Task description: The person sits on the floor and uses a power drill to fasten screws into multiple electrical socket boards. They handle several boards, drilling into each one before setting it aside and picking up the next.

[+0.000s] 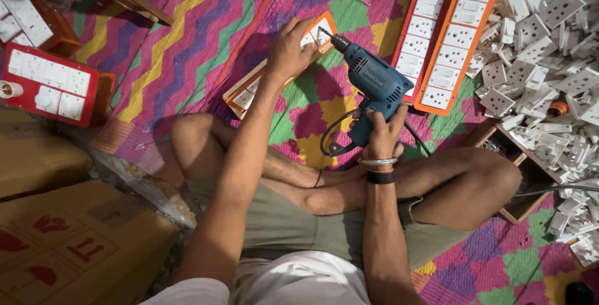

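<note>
Both hands busy: drill [373, 87] points up-left, bit seemingly touching board [274, 71].

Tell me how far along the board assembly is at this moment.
Looks done: two boards, red and orange, lie side by side fully filled with white sockets. In hand: the left hand steadies an orange board while the right hand points a blue drill at its top end. Left: a big pile of loose white sockets remains.
</note>
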